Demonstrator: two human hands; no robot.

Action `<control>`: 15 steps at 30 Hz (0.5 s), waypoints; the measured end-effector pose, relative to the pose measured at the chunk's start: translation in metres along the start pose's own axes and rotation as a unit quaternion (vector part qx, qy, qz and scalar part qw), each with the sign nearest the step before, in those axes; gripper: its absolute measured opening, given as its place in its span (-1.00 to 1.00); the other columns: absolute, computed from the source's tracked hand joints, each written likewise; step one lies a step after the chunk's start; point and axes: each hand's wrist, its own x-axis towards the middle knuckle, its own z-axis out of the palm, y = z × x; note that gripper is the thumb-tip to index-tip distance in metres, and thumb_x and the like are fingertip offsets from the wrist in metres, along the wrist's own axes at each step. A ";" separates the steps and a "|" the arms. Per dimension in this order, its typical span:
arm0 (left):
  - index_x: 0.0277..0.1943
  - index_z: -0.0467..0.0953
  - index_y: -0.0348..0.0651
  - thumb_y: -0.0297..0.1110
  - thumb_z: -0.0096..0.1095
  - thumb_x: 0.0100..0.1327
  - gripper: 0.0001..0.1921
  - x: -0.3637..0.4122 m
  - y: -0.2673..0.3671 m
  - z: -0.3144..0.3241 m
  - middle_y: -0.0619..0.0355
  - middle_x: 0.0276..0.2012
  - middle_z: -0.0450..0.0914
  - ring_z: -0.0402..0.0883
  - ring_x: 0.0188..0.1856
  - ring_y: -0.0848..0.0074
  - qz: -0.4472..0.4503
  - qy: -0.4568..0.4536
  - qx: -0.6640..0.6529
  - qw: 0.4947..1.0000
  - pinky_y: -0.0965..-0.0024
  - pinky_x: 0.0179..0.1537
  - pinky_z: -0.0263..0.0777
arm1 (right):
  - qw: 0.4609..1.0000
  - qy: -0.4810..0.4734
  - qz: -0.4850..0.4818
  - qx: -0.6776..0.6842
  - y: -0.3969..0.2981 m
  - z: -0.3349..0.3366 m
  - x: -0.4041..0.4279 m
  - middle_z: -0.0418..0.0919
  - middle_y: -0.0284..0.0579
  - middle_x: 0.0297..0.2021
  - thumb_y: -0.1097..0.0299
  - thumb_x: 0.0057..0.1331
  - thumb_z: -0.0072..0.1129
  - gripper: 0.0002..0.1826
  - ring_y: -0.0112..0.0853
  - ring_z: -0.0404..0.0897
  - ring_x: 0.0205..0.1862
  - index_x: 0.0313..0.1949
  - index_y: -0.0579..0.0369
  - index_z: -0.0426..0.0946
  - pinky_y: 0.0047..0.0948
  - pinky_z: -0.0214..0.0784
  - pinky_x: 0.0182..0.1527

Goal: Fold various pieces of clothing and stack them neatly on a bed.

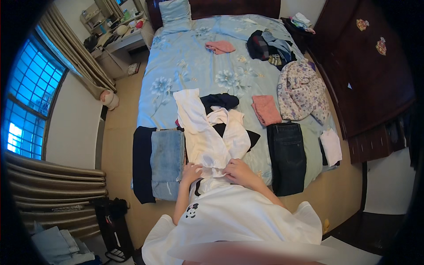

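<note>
A white garment (197, 132) lies spread on the bed in front of me, with one sleeve-like part stretching away from me. At its near edge my left hand (191, 173) grips the left side of the cloth. My right hand (239, 171) pinches the same edge a little to the right, and the fabric between them is bunched. Beneath and beyond the garment shows dark clothing (221, 101). Folded light-blue jeans (167, 149) lie just left of my left hand, partly over a dark folded piece (143, 165).
The bed (198, 73) has a blue floral cover. At right lie folded dark jeans (287, 159), a folded pink cloth (266, 109), a floral-print garment (301, 91) and a small white folded item (331, 145). Farther off are a pink cloth (220, 47) and a clothes heap (270, 46).
</note>
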 end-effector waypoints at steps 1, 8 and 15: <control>-0.09 0.53 0.06 -0.14 0.24 0.01 -0.65 0.004 0.011 -0.001 -0.04 0.00 0.37 0.30 0.11 0.13 -0.002 0.000 -0.001 1.000 0.07 0.06 0.23 | 1.000 -0.002 0.000 0.001 -0.002 0.000 0.003 0.49 -0.24 -0.44 0.45 -0.04 0.16 -0.88 -0.32 0.41 -0.26 -0.43 0.03 0.51 -0.34 0.26 -0.21; -0.14 0.55 0.08 -0.08 0.22 0.02 -0.68 0.012 0.063 0.007 0.10 -0.09 0.51 0.45 0.02 0.26 0.127 -0.102 -0.006 0.987 0.10 0.02 0.24 | 0.999 0.012 -0.035 -0.025 -0.007 -0.012 0.019 0.49 -0.30 -0.49 0.43 -0.06 0.18 -0.87 -0.36 0.41 -0.29 -0.44 0.00 0.52 -0.37 0.24 -0.22; -0.33 0.53 -0.07 -0.15 0.19 0.05 -0.78 0.015 0.046 -0.001 0.09 -0.39 0.59 0.57 -0.27 0.26 0.019 -0.114 -0.014 0.993 0.21 -0.22 0.36 | 1.000 0.006 -0.011 -0.003 -0.013 -0.018 0.011 0.48 -0.29 -0.52 0.43 -0.07 0.19 -0.88 -0.36 0.42 -0.30 -0.45 0.00 0.53 -0.37 0.22 -0.13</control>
